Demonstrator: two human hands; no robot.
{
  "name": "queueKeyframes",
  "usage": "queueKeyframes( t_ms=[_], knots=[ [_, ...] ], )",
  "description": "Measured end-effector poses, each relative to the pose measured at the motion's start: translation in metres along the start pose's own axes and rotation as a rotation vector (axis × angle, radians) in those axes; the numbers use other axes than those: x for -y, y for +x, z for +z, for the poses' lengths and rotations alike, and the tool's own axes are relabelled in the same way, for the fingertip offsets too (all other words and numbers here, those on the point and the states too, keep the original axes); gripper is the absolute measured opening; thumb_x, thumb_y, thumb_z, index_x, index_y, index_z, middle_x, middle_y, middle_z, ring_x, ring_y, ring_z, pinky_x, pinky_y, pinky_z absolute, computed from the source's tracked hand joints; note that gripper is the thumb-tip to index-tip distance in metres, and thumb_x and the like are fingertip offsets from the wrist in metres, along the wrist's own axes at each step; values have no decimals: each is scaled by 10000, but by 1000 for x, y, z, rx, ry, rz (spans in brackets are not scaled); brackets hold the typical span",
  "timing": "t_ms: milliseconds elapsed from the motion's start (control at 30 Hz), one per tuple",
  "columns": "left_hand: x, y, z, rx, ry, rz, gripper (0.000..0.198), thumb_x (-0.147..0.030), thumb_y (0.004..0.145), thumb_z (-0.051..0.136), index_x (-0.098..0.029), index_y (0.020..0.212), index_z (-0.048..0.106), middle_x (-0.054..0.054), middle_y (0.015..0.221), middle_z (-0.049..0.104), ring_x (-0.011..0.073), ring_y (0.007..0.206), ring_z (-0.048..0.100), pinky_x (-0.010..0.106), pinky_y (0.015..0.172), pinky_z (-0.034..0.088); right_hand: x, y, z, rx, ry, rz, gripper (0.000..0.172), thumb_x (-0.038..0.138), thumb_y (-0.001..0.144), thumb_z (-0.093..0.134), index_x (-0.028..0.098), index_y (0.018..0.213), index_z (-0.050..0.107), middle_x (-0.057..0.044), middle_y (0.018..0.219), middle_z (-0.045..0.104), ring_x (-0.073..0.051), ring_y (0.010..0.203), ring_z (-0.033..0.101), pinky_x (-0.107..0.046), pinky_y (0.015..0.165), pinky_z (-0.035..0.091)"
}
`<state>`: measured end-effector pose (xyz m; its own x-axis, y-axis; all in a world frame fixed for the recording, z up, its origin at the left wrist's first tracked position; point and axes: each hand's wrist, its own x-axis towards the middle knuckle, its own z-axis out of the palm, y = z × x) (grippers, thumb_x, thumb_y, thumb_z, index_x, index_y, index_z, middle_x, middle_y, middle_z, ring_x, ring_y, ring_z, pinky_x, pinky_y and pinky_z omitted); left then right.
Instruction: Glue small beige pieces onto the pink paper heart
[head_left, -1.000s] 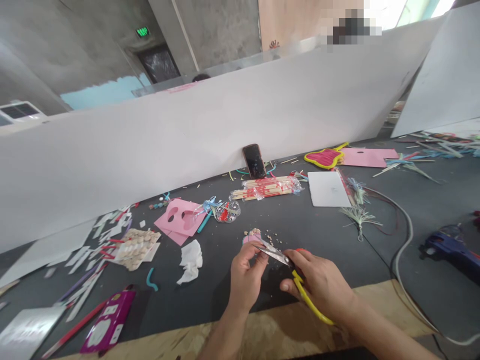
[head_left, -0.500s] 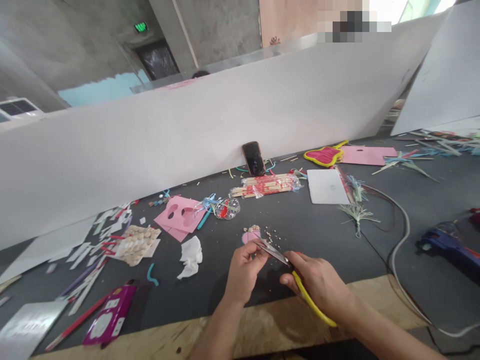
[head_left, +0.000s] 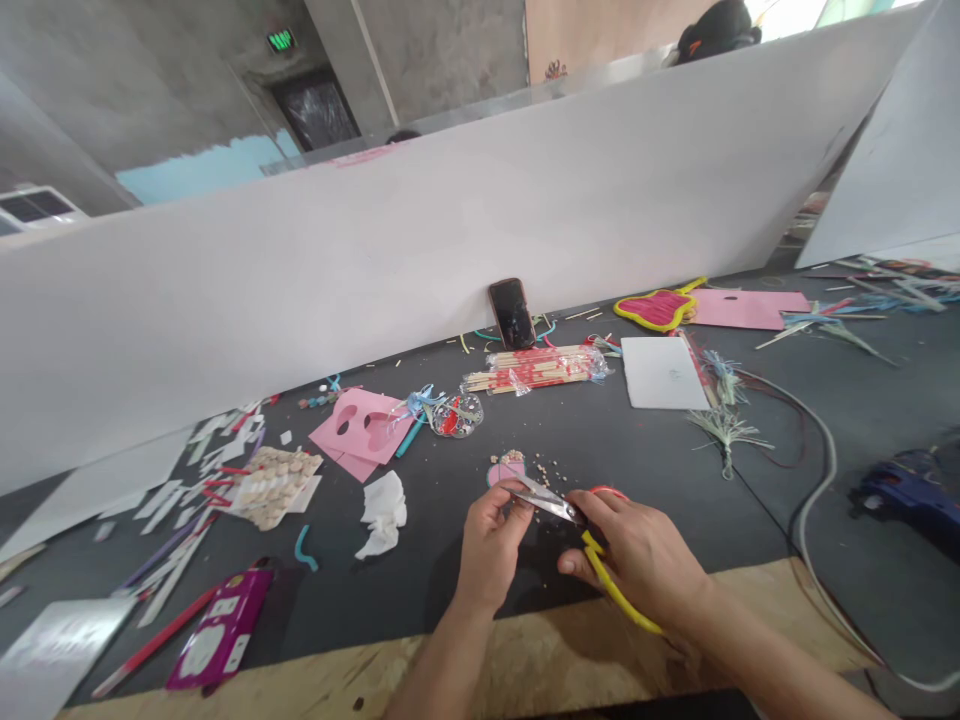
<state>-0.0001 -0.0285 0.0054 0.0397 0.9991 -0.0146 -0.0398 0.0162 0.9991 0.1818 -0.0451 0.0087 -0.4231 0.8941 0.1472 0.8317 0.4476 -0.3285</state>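
My right hand [head_left: 637, 560] grips a pair of scissors [head_left: 581, 535] with yellow and red handles, the metal blades pointing left. My left hand [head_left: 491, 540] is pinched closed at the blade tips, holding something too small to make out. Just beyond the blades lies a small pink piece [head_left: 502, 470] with tiny beige bits scattered around it on the dark mat [head_left: 600, 440].
A bundle of wooden sticks [head_left: 536, 370], a phone [head_left: 510, 312] leaning on the white partition, pink paper with cut-outs [head_left: 352, 430], crumpled white tissue [head_left: 382, 510], a white card [head_left: 660, 372], a blue glue gun [head_left: 911, 485] with its cable, and paper scraps at left.
Both hands stay together over the mat. The scissors have shifted slightly and the view has tilted a little; the left fingers remain at the blade tips.
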Motion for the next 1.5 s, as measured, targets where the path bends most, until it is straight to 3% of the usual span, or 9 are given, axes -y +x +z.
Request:
queueKeyframes(
  t_ms=[267, 400, 600, 700, 800, 900, 1067, 1300, 1500],
  knots=[
    [-10, 2, -7, 136, -28, -43, 158, -262, 799, 612, -149, 712, 680, 25, 731, 647, 166, 750, 554, 248, 728, 410, 6, 1, -9, 26, 97, -29, 524, 636, 839, 469, 184, 1090, 556, -109, 910, 679, -260, 839, 652, -320, 689, 468],
    [-14, 3, -7, 149, -14, -53, 187, -276, 804, 608, -146, 689, 678, 23, 708, 626, 162, 732, 532, 253, 721, 395, 9, 0, -8, 68, 13, -13, 412, 540, 910, 423, 175, 1049, 555, -86, 850, 683, -244, 752, 669, -296, 609, 440],
    [1, 3, -3, 101, -131, -133, 220, -310, 799, 613, -136, 671, 653, 16, 666, 594, 150, 691, 501, 260, 711, 379, 8, 4, -5, 95, -74, -16, 188, 368, 933, 454, 202, 890, 533, -34, 752, 691, -221, 620, 674, -268, 497, 331],
    [4, 2, -1, 63, -107, -134, 251, -350, 817, 588, -142, 688, 643, 15, 680, 600, 151, 696, 509, 255, 701, 386, 6, 7, -4, 93, -98, -3, 200, 363, 933, 454, 207, 824, 517, -15, 647, 664, -222, 579, 666, -269, 469, 269],
    [0, 0, -2, 37, 99, -69, 256, -375, 836, 560, -151, 764, 661, 29, 732, 635, 169, 722, 537, 265, 706, 398, 3, 7, -2, 86, -102, 6, 237, 388, 939, 432, 206, 811, 512, -18, 626, 649, -220, 557, 655, -271, 466, 255],
    [-5, -2, -4, -43, 297, 64, 206, -350, 827, 575, -167, 799, 664, 41, 789, 655, 194, 773, 565, 283, 741, 410, 2, 6, 0, 71, -91, -4, 274, 431, 939, 407, 200, 845, 520, -46, 710, 663, -220, 598, 654, -271, 488, 302],
    [-5, -1, -4, -84, 257, 161, 142, -272, 818, 580, -172, 738, 640, 54, 847, 648, 203, 843, 586, 291, 795, 426, 3, 4, -3, 26, -19, -25, 409, 556, 904, 408, 185, 1016, 539, -83, 834, 666, -241, 759, 655, -289, 599, 420],
    [-9, 0, -5, 30, 178, 128, 173, -280, 807, 594, -165, 696, 657, 41, 770, 650, 187, 775, 581, 276, 746, 433, 5, 2, -6, 19, 2, -42, 509, 615, 885, 396, 171, 1087, 540, -108, 904, 671, -266, 822, 657, -321, 649, 457],
    [-11, 1, -3, 62, 87, -1, 237, -339, 827, 580, -147, 735, 684, 35, 734, 652, 176, 739, 560, 260, 716, 423, 7, 3, -1, 34, -29, -37, 334, 464, 960, 341, 190, 904, 524, -59, 725, 677, -222, 604, 660, -275, 501, 349]
  ],
)
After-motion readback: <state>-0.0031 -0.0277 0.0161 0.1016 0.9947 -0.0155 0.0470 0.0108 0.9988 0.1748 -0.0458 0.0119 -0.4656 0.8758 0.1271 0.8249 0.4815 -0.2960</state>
